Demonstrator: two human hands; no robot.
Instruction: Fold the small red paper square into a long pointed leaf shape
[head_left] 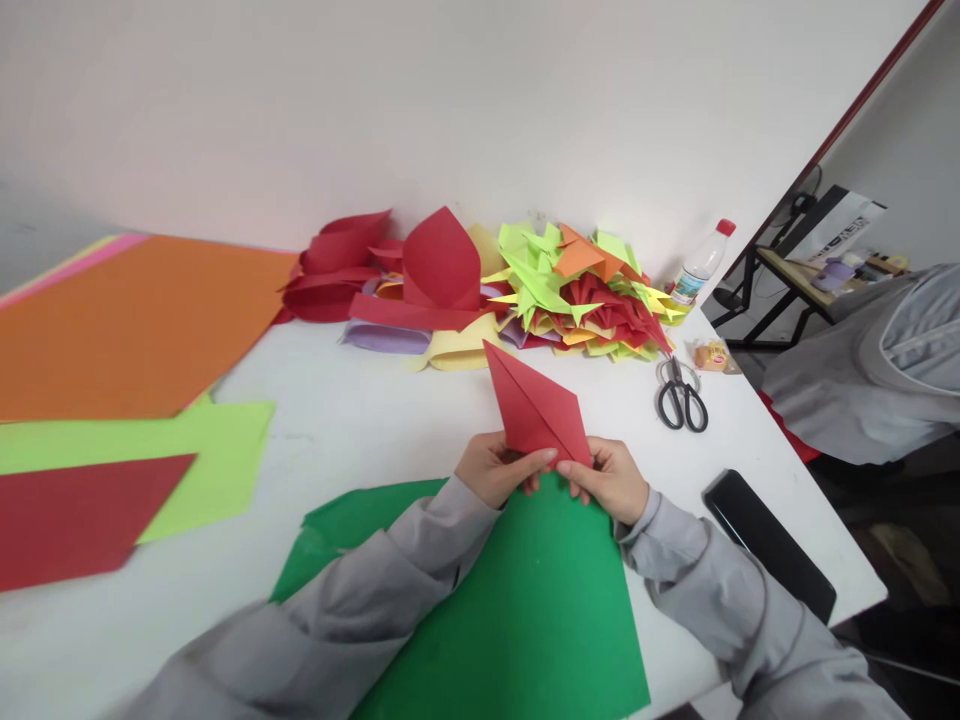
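A folded red paper (538,405), kite-shaped with a crease line along its middle, is held up between my two hands. My left hand (501,468) pinches its lower left edge, thumb in front and fingers behind. On the lower right corner, my right hand (611,478) grips it the same way, and the two thumb tips nearly meet. Below the hands lies a large green paper sheet (517,610) on the white table (360,420). Both forearms, in grey sleeves, pass over or beside this sheet.
Orange (150,330), lime (217,460) and red sheets (82,520) lie left. Along the wall are curled red papers (442,260) and a pile of folded paper pieces (585,290). Right: a bottle (701,265), scissors (681,395), a small packet (712,356), a black phone-like object (769,545), and a grey-clothed person (862,350).
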